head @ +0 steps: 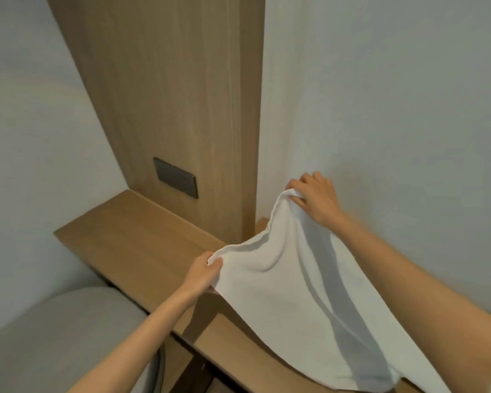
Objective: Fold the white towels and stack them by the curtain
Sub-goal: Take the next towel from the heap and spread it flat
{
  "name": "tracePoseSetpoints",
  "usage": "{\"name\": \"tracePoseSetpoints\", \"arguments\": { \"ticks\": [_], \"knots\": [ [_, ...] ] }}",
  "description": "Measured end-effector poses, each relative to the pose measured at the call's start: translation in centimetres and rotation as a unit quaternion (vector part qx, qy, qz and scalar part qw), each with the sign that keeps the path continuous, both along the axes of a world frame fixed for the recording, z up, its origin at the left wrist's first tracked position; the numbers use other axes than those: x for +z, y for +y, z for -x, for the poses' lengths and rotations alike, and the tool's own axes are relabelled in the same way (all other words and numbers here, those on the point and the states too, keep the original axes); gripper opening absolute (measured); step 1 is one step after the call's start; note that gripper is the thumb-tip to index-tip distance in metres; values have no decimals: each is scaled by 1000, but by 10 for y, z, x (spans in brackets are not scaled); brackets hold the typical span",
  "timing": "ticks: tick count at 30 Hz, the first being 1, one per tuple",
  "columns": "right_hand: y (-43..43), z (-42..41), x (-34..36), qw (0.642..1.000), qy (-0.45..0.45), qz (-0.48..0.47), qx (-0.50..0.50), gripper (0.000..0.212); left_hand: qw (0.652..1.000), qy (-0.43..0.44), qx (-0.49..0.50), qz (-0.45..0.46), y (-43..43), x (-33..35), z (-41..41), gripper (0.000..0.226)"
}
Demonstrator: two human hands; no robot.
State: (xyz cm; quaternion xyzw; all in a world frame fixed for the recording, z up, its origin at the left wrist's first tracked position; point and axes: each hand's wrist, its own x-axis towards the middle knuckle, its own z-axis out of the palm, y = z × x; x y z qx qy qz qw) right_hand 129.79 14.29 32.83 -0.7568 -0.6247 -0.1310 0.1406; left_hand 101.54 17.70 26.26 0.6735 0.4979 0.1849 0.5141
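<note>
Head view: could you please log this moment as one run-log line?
stage: spreading towel | left hand: grips corner | right hand: grips corner | white towel: unfolded, draped over wooden shelf

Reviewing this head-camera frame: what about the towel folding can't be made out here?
- White towel: its near end runs off the bottom edge of the head view.
- Curtain and towel stack: neither is in the head view.
- Wooden shelf: the towel and the right hand cover its right part.
- Left hand: fingertips buried in the towel.

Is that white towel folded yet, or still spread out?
Spread out. The white towel hangs as one open sheet, its top corners pinched by the left hand and right hand; no fold shows.
</note>
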Motion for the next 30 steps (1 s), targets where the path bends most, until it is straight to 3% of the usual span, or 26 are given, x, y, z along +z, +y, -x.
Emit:
{"name": "tracePoseSetpoints", "arguments": {
  "ticks": [4,6,8,17,22,30],
  "knots": [
    [42,23,-38,1000,16,8,-9,28,996,84,-5,6,27,-31,22,20],
    [49,30,-58,999,37,15,-19,34,985,170,-19,-32,38,-49,26,31],
    [49,32,-74,997,64,26,-18,38,978,193,-31,-70,42,-60,22,41],
    [-14,21,-95,966,207,6,-154,33,961,65,-234,-132,33,-52,-68,33],
    [-91,2,-96,949,202,12,-242,30,922,32,-353,-157,7,-47,-125,31],
    [-236,-35,-117,908,218,5,-359,21,875,15,-456,-162,-77,-72,-200,27]
  ]
}}
